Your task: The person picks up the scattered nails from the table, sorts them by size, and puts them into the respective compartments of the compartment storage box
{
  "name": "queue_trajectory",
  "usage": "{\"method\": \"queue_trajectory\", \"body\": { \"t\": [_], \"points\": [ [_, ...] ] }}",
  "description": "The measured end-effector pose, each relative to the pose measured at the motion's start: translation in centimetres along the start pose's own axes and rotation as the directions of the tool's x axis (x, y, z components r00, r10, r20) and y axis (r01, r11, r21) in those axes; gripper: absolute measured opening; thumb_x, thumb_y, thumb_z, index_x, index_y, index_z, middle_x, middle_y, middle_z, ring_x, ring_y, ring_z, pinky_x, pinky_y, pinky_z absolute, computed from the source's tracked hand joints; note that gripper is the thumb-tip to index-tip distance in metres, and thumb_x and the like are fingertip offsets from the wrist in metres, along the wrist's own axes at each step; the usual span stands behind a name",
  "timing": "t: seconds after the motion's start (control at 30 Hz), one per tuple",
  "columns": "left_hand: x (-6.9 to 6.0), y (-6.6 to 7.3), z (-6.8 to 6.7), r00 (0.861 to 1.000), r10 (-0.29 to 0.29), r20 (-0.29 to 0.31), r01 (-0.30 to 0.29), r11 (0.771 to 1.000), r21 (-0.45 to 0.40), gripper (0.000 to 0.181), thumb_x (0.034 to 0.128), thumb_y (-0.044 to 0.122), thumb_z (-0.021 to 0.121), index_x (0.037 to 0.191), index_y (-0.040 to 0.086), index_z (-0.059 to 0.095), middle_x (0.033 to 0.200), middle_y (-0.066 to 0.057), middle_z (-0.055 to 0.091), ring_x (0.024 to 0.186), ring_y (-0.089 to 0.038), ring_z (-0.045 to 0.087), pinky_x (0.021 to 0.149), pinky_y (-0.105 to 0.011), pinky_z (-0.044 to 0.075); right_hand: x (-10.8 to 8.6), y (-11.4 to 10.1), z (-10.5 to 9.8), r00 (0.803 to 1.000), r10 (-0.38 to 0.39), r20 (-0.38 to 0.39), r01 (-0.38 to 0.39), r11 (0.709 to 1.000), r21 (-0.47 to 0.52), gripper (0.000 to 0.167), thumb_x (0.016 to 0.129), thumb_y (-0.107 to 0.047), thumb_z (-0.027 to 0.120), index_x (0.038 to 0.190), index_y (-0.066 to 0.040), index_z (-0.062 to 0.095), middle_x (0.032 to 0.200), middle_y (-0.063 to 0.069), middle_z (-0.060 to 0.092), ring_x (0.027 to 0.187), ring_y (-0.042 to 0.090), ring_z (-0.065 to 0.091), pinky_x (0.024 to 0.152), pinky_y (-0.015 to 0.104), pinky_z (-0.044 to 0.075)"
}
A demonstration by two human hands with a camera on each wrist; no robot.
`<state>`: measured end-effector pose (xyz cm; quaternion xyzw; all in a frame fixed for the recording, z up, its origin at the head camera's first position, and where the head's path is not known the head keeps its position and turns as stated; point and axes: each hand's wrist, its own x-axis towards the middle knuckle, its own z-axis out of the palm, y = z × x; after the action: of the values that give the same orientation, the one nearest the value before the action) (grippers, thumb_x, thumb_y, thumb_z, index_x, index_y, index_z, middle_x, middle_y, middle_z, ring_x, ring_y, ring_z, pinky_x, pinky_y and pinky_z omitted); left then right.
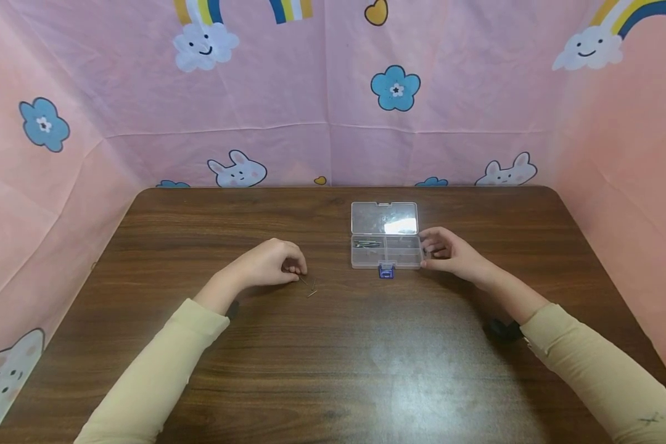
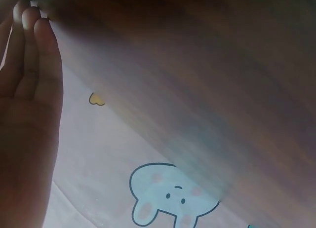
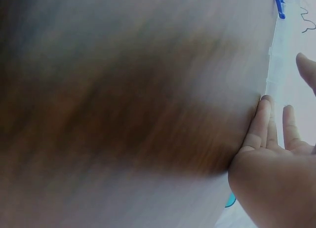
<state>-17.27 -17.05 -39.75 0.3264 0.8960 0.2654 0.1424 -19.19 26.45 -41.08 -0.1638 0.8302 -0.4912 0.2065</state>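
Observation:
My left hand point(image 1: 272, 262) is low over the table, its thumb and forefinger at one end of a thin nail-like metal piece point(image 1: 304, 281), seemingly pinching it. Two more thin metal pieces point(image 1: 312, 293) lie just beyond its fingertips. In the left wrist view the straighter fingers point(image 2: 47, 55) show, but no metal piece. A clear plastic box point(image 1: 404, 258) stands with its lid point(image 1: 372, 217) raised at the back and a blue latch point(image 1: 386, 272) in front. Its back left compartment holds several metal pieces point(image 1: 367, 244). My right hand point(image 1: 452, 251) touches the box's right end with thumb and fingertips.
The brown wooden table point(image 1: 322, 370) reaches back to a pink patterned cloth point(image 1: 288, 92), which also hangs at both sides. Dark bands or devices sit under both wrists, the right one point(image 1: 505, 330) showing more plainly.

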Motion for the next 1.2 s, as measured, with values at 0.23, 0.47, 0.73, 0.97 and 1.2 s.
{"method": "queue_trajectory", "body": {
  "t": [0.23, 0.47, 0.73, 0.97, 1.2],
  "points": [
    [0.2, 0.5, 0.2, 0.999, 0.045, 0.002, -0.045, 0.998, 0.034, 0.015, 0.0901, -0.004, 0.076, 0.092, 0.011, 0.079, 0.094, -0.001, 0.077, 0.082, -0.008, 0.064, 0.075, -0.028, 0.058, 0.0, 0.2, 0.0, 1.0, -0.004, -0.001, 0.004, 1.0, 0.004, 0.059, 0.098, -0.004, 0.073, 0.15, 0.0, 0.047, 0.138, 0.024, 0.057, 0.127, 0.033, 0.054, 0.102, 0.017, 0.045],
    [0.4, 0.8, 0.3, 0.999, 0.034, 0.015, -0.035, 0.997, 0.065, 0.018, 0.0903, -0.004, 0.071, 0.089, 0.013, 0.078, 0.09, 0.002, 0.075, 0.077, -0.007, 0.059, 0.071, -0.025, 0.052, -0.1, 0.1, 0.0, 1.0, 0.004, -0.002, -0.004, 1.0, 0.003, 0.059, 0.098, -0.004, 0.073, 0.15, 0.0, 0.046, 0.138, 0.024, 0.057, 0.127, 0.033, 0.053, 0.101, 0.015, 0.045],
    [0.7, 0.8, 0.3, 0.999, 0.036, 0.026, -0.037, 0.997, 0.066, 0.022, 0.0874, -0.007, 0.065, 0.085, 0.013, 0.074, 0.088, 0.002, 0.072, 0.076, -0.01, 0.055, 0.07, -0.025, 0.046, 0.1, 0.3, 0.0, 1.0, -0.007, -0.006, 0.007, 1.0, 0.005, 0.059, 0.098, -0.003, 0.073, 0.15, 0.001, 0.046, 0.137, 0.025, 0.057, 0.125, 0.032, 0.054, 0.1, 0.016, 0.045],
    [1.3, 0.6, 0.1, 0.999, 0.036, -0.023, -0.035, 0.998, 0.058, 0.019, 0.0878, -0.005, 0.067, 0.087, 0.012, 0.074, 0.088, 0.003, 0.07, 0.076, -0.011, 0.057, 0.069, -0.024, 0.048, 0.2, 0.4, 0.0, 1.0, -0.011, -0.004, 0.011, 1.0, 0.001, 0.059, 0.097, -0.003, 0.073, 0.15, 0.001, 0.046, 0.137, 0.025, 0.057, 0.124, 0.03, 0.054, 0.101, 0.017, 0.045],
    [2.7, 0.5, 0.0, 0.992, 0.087, -0.094, -0.081, 0.994, 0.068, 0.015, 0.0886, -0.004, 0.068, 0.09, 0.01, 0.075, 0.089, 0.0, 0.072, 0.077, -0.01, 0.059, 0.07, -0.025, 0.05, 0.2, 0.3, 0.1, 1.0, -0.007, -0.005, 0.007, 1.0, -0.001, 0.059, 0.097, -0.003, 0.073, 0.149, 0.001, 0.047, 0.137, 0.024, 0.057, 0.124, 0.029, 0.054, 0.101, 0.019, 0.045]
  ]
}}
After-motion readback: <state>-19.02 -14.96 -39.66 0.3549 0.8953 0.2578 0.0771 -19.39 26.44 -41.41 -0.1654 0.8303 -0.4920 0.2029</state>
